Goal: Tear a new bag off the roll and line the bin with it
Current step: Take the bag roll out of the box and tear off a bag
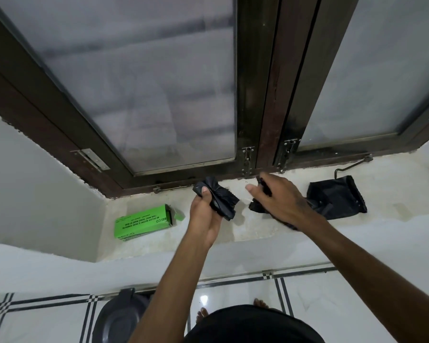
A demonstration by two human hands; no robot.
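Note:
My left hand (204,212) is raised over the window sill and grips a crumpled black bag (219,198), separate from the rest. My right hand (280,201) is to its right, fingers closed on black plastic of the bag roll (256,206), which lies on the sill under the palm. A gap of bare sill shows between the two black pieces. The dark grey bin (120,318) stands on the floor below, at the lower left, partly hidden by my left forearm. Its inside shows no liner that I can make out.
A green cardboard box (144,222), one end open, lies on the sill (258,231) to the left. A flattened black bag (337,196) lies to the right. Dark-framed frosted windows with latches rise behind. My bare feet stand on white floor tiles with black lines.

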